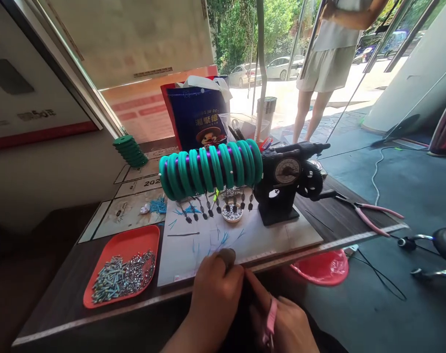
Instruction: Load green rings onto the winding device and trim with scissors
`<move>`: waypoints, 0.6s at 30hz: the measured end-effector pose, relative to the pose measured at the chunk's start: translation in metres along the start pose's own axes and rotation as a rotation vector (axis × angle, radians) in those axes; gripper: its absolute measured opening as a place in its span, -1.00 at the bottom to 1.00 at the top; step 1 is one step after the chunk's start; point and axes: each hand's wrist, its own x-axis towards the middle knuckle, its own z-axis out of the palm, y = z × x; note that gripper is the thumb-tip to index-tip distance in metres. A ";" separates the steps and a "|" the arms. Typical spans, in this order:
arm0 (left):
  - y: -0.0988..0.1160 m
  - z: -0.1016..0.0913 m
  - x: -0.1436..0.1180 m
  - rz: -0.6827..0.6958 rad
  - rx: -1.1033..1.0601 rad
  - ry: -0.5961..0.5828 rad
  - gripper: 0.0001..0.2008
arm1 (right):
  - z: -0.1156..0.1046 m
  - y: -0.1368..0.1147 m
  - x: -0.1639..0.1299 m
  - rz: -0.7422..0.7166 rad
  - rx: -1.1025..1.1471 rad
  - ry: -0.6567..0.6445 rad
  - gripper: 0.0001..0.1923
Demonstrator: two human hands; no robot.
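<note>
My left hand (218, 289) is closed at the table's front edge, its fingertips pressed together; whatever is in them is hidden. A dark, rounded grey piece (228, 257) shows at its thumb side. Close beside it, my right hand (291, 323) is curled around a tool with a pink handle (271, 316), its working end out of sight. In front of both hands, a row of teal foam spools (211, 169) wound with purple line sits on a black winder (287, 176) with a dial and gears. Small dark fittings (210, 213) hang below the spools.
A red tray (149, 240) of metal pieces lies left. A small bowl of beads (232, 213) and blue scraps (223, 240) lie on the white board (186, 272). Pink-handled pliers (372, 215) overhang the right edge. A red bin (324, 269) stands below. A person (327, 63) stands outside.
</note>
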 end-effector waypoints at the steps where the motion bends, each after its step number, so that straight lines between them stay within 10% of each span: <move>1: 0.000 0.000 0.001 0.008 0.001 0.009 -0.78 | 0.000 0.001 0.000 -0.039 -0.061 0.011 -0.48; 18: -0.001 -0.001 0.002 0.026 -0.040 -0.039 -0.78 | -0.003 0.006 0.001 -0.089 -0.173 -0.006 -0.51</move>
